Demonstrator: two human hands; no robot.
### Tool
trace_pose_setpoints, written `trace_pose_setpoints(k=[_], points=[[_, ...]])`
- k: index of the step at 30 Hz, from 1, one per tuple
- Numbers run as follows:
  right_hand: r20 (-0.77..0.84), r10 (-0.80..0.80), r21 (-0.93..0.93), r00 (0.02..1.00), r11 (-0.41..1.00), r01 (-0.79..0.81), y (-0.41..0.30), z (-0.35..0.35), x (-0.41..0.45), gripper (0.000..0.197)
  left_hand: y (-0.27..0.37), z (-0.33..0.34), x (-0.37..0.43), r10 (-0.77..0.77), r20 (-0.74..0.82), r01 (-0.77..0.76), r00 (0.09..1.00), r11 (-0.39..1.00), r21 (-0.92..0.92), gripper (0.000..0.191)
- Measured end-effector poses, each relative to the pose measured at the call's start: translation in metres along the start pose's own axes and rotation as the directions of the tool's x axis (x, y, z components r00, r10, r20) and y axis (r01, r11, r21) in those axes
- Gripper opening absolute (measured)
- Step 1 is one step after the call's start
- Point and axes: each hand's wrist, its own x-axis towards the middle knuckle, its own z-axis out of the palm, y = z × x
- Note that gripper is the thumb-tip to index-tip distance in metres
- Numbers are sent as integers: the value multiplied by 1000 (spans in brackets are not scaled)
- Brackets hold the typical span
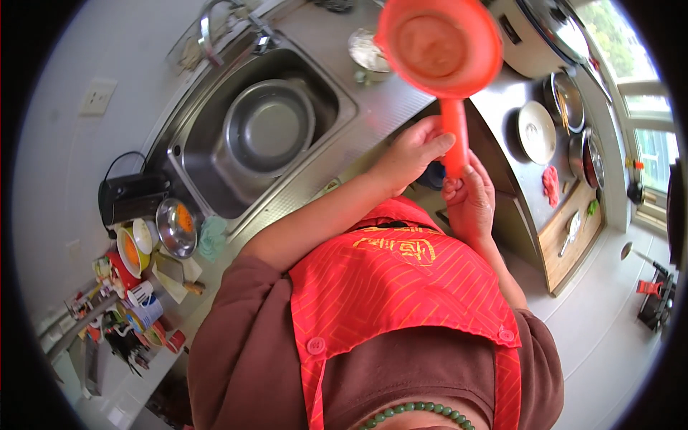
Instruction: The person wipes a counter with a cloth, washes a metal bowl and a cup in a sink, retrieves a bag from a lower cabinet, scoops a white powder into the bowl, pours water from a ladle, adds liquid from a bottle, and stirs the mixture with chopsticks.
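Note:
A red plastic dipper (441, 45) is raised above the counter edge, its round bowl away from me and its handle towards me. My left hand (419, 148) grips the handle from the left, with the thumb across it. Lower down, my right hand (473, 196) closes around the handle's end; whitish residue shows on its skin. The bowl's inside is visible, but whether it contains liquid I cannot tell. Left of the dipper, a small bowl of white matter (368, 51) stands on the steel counter. A metal basin (269, 126) sits in the sink (207, 185).
A faucet (207, 29) arches by the sink. Bowls with orange shreds (183, 217) and jars stand at left. On the right are a large cooker (529, 40), a white plate (536, 133), pans, a red cloth (550, 186) and a wooden board (559, 258) with a metal utensil.

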Motion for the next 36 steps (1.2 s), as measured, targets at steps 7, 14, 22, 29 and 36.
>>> trace_pose_setpoints(k=[7,14,22,29,36], points=[[51,366,-312,929,890,-333,75,82,17,43,11,-93,-88,-25,-417,-104,909,953,-284,27],[117,576,-599,809,691,-405,127,148,54,32,14,-173,-126,-35,-640,-282,768,878,-386,23],[199,655,-601,729,669,-437,167,201,196,32,35,-213,-145,-91,-753,-338,652,854,-396,18],[85,808,-294,582,579,-761,212,259,329,43,42,-215,-138,-90,-802,-302,590,897,-323,19],[261,930,9,258,265,-964,244,275,373,41,47,-213,-131,-103,-848,-309,521,902,-300,18]])
